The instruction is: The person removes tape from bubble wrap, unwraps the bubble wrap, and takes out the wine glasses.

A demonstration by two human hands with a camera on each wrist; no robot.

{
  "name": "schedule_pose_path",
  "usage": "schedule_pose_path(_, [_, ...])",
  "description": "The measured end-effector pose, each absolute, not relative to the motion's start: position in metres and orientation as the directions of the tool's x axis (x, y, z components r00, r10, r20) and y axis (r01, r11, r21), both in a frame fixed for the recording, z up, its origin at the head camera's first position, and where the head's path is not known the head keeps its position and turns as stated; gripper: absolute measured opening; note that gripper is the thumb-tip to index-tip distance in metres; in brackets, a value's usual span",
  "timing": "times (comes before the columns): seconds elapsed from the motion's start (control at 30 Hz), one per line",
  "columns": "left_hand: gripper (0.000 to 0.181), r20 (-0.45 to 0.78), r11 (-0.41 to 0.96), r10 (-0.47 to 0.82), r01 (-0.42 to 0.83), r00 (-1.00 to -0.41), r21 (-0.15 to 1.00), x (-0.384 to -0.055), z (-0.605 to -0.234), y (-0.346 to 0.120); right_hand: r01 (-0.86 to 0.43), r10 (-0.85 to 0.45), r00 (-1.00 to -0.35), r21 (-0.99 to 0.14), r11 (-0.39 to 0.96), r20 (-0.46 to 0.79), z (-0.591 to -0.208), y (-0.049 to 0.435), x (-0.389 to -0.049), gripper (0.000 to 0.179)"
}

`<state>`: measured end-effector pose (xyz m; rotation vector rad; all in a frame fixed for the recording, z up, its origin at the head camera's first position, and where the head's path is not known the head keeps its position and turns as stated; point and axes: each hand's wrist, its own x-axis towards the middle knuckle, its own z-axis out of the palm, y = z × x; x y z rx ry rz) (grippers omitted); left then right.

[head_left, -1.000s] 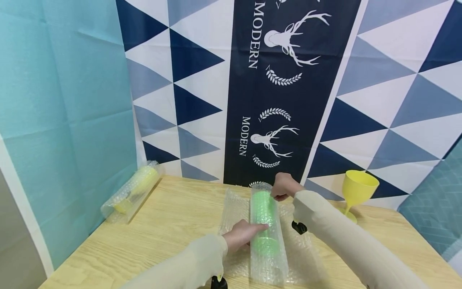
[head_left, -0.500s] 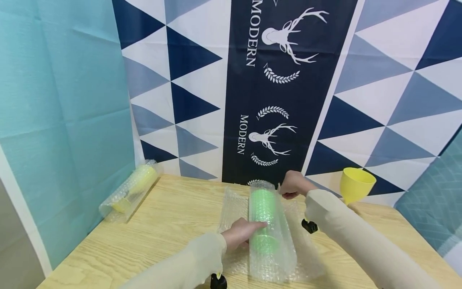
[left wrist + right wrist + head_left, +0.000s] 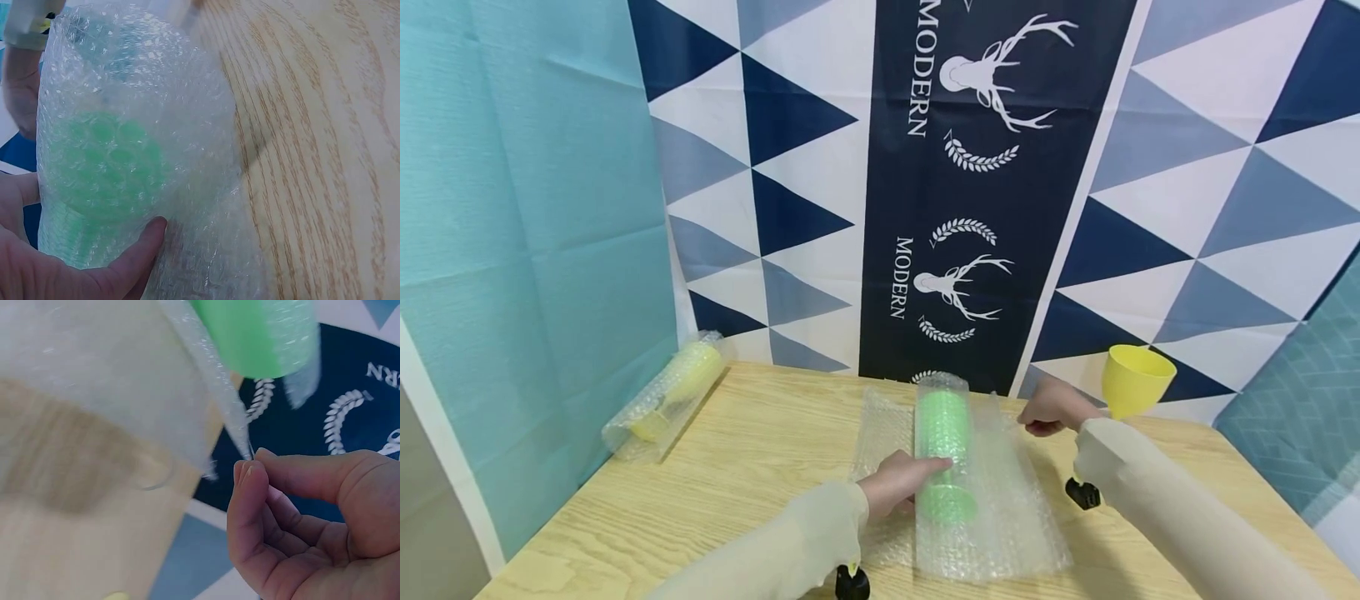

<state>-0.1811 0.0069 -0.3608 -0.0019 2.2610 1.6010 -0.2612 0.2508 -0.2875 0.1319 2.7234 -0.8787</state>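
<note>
A green cup (image 3: 946, 425) lies lengthwise under clear bubble wrap (image 3: 1011, 517) on the table. It appears to be goblet-shaped, though the wrap blurs its outline. My left hand (image 3: 898, 483) holds the wrapped cup from its left side, thumb laid across the top; the left wrist view shows that thumb (image 3: 134, 256) against the plastic and other fingers along the far side. Between thumb and fingertips, my right hand (image 3: 300, 519) pinches a corner of the bubble wrap (image 3: 231, 422), pulling the sheet taut. The cup's open end shows through at the top of the right wrist view.
At the table's back right stands a yellow goblet (image 3: 1138, 379), its lower part hidden by the right arm. Another yellow goblet in bubble wrap (image 3: 670, 400) lies by the left edge. A patterned cloth (image 3: 805, 208) hangs behind the wooden table (image 3: 760, 450).
My right hand has moved right, away from the green cup, drawing the wrap's flap out to that side. The left hand has stayed on the cup. The head view has shifted slightly.
</note>
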Motion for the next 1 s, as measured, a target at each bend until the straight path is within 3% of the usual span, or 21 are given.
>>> schedule_pose_path(0.17, [0.081, -0.303, 0.363, 0.205, -0.215, -0.931, 0.907, -0.183, -0.361, 0.008, 0.164, -0.004, -0.96, -0.577, 0.8, -0.278, -0.303, 0.265, -0.256, 0.024])
schedule_pose_path(0.5, [0.079, -0.309, 0.372, 0.205, -0.218, -0.928, 0.902, -0.182, -0.361, 0.007, 0.145, -0.032, -0.965, -0.633, 0.76, -0.259, -0.318, 0.279, -0.247, 0.015])
schedule_pose_path(1.0, [0.084, -0.301, 0.367, 0.191, -0.216, -0.934, 0.905, -0.183, -0.363, 0.008, 0.103, -0.071, -0.968, -0.636, 0.765, -0.242, -0.303, 0.259, -0.242, 0.021])
